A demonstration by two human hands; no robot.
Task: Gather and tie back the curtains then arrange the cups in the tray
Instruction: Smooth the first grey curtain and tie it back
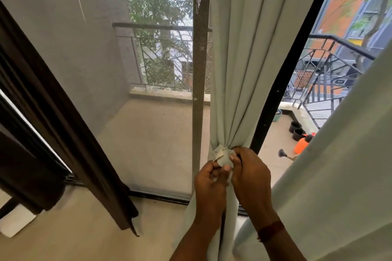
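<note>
Left hand and right hand both pinched on the tie-back cinching the soft, light curtain; likely best gripped at the strap ends.

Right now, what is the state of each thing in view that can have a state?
Pale green curtain: gathered into a bunch, being tied.
Tieback strip: wrapped around the bunch, ends pinched in both hands.
Left hand: closed on the strip.
Right hand: closed on the strip.
Second pale curtain: hanging loose, not tied.
Dark brown curtain: hanging loose.
Mesh screen door: closed.
</note>
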